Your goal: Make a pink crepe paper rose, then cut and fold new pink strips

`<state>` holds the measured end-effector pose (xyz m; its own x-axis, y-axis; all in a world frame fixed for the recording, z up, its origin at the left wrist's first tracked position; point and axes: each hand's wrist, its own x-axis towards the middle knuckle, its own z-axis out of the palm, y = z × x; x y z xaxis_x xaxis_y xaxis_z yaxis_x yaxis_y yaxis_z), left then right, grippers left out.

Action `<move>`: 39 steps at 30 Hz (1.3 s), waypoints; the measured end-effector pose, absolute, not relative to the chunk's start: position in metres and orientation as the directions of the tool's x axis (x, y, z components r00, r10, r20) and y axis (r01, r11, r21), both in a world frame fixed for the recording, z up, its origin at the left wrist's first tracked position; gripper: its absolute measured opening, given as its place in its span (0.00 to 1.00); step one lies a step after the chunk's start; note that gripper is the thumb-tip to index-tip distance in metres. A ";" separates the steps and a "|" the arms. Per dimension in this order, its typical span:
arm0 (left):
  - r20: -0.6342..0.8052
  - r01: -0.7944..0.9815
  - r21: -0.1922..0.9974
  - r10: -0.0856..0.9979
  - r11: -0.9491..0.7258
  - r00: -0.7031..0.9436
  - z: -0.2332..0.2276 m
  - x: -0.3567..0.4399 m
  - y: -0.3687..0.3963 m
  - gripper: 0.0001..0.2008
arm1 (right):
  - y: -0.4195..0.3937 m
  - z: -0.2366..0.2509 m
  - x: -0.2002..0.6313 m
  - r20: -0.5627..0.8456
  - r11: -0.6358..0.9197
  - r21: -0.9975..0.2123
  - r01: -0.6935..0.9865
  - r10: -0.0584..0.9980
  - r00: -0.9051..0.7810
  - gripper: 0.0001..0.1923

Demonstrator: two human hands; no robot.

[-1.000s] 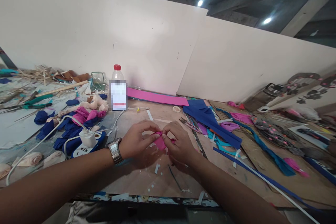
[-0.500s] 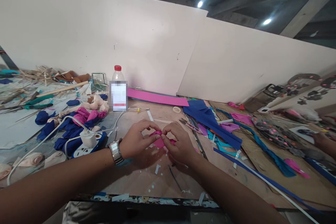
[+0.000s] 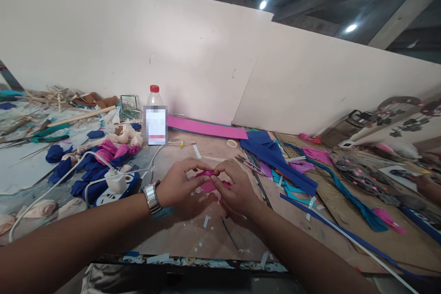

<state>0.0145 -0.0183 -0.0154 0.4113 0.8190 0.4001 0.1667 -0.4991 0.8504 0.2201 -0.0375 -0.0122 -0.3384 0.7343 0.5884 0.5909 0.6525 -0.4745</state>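
Both my hands meet over the middle of the wooden table (image 3: 179,239). My left hand (image 3: 179,184), with a metal watch on its wrist, pinches one side of a small pink foam piece (image 3: 207,183). My right hand (image 3: 235,186) pinches the other side with thumb and forefinger. The pink piece is folded and mostly hidden between my fingers. Small white scraps lie on the table just below my hands.
A clear bottle with a red cap (image 3: 155,116) stands at the back. Blue, pink and cream foam flowers (image 3: 99,158) and a blue power strip (image 3: 115,188) lie left. Blue foam sheets (image 3: 275,156), scissors (image 3: 248,163) and strips lie right. Another person's hand (image 3: 429,186) shows far right.
My fingers have shifted slightly on the pink piece, pressing it lower and flatter. The other person's hand appeared at the far right edge.
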 end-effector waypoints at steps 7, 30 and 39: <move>0.356 0.175 0.881 0.860 -0.439 0.366 -0.017 0.014 -0.018 0.11 | -0.040 -0.003 0.219 0.607 0.686 -0.459 0.565 0.706 -0.365 0.03; 0.374 0.122 0.870 0.800 -0.478 0.468 -0.015 0.016 -0.016 0.12 | -0.037 -0.009 0.218 0.618 0.682 -0.456 0.572 0.705 -0.348 0.06; 0.326 0.051 0.920 0.831 -0.389 0.451 -0.017 0.017 -0.015 0.13 | -0.035 -0.014 0.222 0.598 0.663 -0.446 0.601 0.720 -0.352 0.04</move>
